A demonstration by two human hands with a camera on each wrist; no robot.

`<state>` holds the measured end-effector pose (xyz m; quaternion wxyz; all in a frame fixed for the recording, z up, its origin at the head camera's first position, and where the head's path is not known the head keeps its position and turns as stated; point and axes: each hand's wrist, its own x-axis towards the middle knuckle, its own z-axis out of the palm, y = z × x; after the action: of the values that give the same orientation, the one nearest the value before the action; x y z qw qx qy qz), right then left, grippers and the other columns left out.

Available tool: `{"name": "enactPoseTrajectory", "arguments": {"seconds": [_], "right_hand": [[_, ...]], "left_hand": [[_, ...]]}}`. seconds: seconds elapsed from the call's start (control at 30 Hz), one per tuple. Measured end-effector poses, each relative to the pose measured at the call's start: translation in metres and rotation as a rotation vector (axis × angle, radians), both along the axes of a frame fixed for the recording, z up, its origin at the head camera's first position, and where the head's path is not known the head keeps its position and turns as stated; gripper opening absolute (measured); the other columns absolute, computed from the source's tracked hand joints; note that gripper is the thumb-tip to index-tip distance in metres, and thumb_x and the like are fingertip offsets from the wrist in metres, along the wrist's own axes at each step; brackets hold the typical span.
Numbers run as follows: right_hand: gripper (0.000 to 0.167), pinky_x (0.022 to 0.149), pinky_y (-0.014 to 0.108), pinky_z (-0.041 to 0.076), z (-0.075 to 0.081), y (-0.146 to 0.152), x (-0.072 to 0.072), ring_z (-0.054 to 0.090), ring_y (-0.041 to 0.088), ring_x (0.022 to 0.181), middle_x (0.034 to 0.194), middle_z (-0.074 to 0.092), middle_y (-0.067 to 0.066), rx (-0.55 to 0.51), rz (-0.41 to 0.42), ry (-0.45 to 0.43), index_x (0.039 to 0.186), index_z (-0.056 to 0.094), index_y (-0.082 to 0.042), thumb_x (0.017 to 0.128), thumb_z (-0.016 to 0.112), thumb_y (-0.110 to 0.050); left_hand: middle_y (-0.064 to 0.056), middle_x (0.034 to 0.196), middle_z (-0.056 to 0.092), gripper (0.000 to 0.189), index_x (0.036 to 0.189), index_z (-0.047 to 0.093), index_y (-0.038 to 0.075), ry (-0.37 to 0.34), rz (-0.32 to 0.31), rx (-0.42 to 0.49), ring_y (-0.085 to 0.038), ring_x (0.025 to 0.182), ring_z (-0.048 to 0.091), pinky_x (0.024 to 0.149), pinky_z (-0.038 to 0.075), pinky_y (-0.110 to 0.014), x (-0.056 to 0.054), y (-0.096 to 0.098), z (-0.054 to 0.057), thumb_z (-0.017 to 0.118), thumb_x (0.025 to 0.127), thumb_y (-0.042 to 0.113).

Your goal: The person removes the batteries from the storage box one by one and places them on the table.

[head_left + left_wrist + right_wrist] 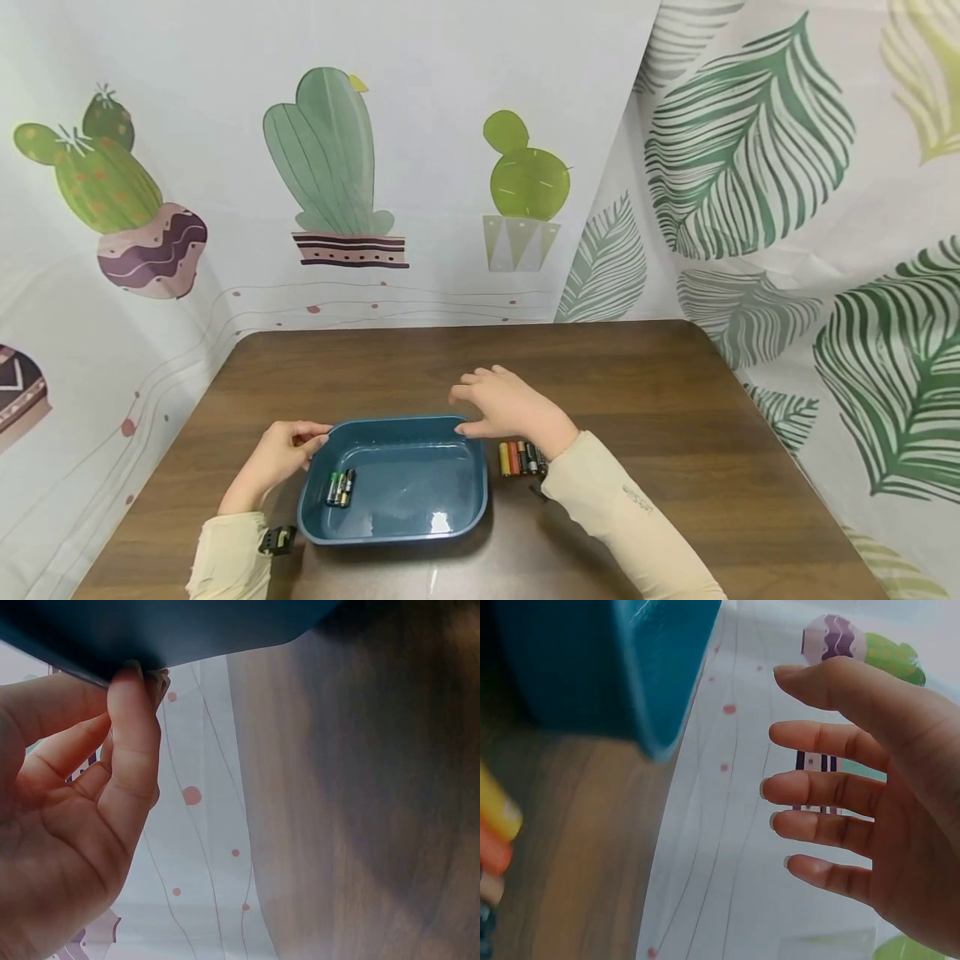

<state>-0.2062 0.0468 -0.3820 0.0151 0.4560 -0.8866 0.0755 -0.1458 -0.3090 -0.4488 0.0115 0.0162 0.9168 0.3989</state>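
A blue rectangular tray stands on the wooden table, several small batteries lying side by side in its left part. My left hand pinches the tray's rim at the back left corner between thumb and fingers; the left wrist view shows this grip close up on the tray wall. Over the back right corner hovers my right hand, its fingers spread and slightly bent, holding nothing. In the right wrist view that hand is apart from the tray's corner.
To the right of the tray, a row of several batteries, yellow, orange and dark, lies on the table, partly hidden by my right wrist. Behind the table's far edge hangs a white cloth printed with cacti and leaves.
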Motion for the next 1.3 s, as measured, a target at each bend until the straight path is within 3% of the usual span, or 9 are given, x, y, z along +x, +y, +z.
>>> {"name": "enactPoseTrajectory", "arguments": {"seconds": [0.23,0.53,0.7,1.17,1.3], "right_hand": [[0.037,0.098,0.042,0.042,0.008,-0.036,0.001,0.056,0.018,0.108,0.111,0.064,-0.004,0.057,0.045,-0.009,0.115,0.066,-0.021,0.086,0.068,-0.044],[0.038,0.096,0.036,0.042,0.011,-0.084,0.003,0.055,0.014,0.106,0.110,0.063,-0.006,0.106,0.132,0.011,0.115,0.066,-0.022,0.087,0.066,-0.048],[0.038,0.091,0.032,0.043,0.005,-0.110,0.008,0.055,0.011,0.103,0.109,0.063,-0.006,0.133,0.162,0.005,0.114,0.066,-0.022,0.087,0.066,-0.049],[0.038,0.096,0.029,0.040,-0.022,-0.160,0.018,0.054,0.005,0.098,0.104,0.062,-0.016,0.265,0.157,-0.046,0.112,0.067,-0.029,0.083,0.069,-0.053],[0.039,0.086,0.024,0.041,-0.028,-0.169,0.020,0.054,0.003,0.093,0.098,0.063,-0.018,0.313,0.155,-0.058,0.109,0.067,-0.030,0.080,0.070,-0.056]], "left_hand": [[-0.008,0.075,0.063,0.020,0.107,0.069,-0.006,0.001,-0.004,0.005,-0.017,0.055,0.054,0.053,0.052,-0.034,0.000,-0.001,0.001,0.063,0.090,0.000],[-0.008,0.077,0.064,0.019,0.106,0.069,-0.007,0.002,-0.002,0.012,-0.019,0.056,0.055,0.054,0.053,-0.035,-0.001,0.000,0.001,0.063,0.089,-0.001],[-0.008,0.077,0.065,0.019,0.106,0.069,-0.007,-0.002,-0.002,0.014,-0.019,0.057,0.055,0.054,0.053,-0.035,-0.001,0.000,0.000,0.063,0.089,0.000],[-0.012,0.082,0.067,0.020,0.107,0.068,-0.009,-0.008,-0.017,0.027,-0.021,0.055,0.055,0.053,0.052,-0.033,0.001,0.000,0.005,0.064,0.089,-0.001],[-0.010,0.081,0.066,0.020,0.108,0.068,-0.008,-0.015,-0.022,0.022,-0.020,0.056,0.055,0.053,0.051,-0.031,0.002,0.000,0.005,0.064,0.089,0.000]]}}
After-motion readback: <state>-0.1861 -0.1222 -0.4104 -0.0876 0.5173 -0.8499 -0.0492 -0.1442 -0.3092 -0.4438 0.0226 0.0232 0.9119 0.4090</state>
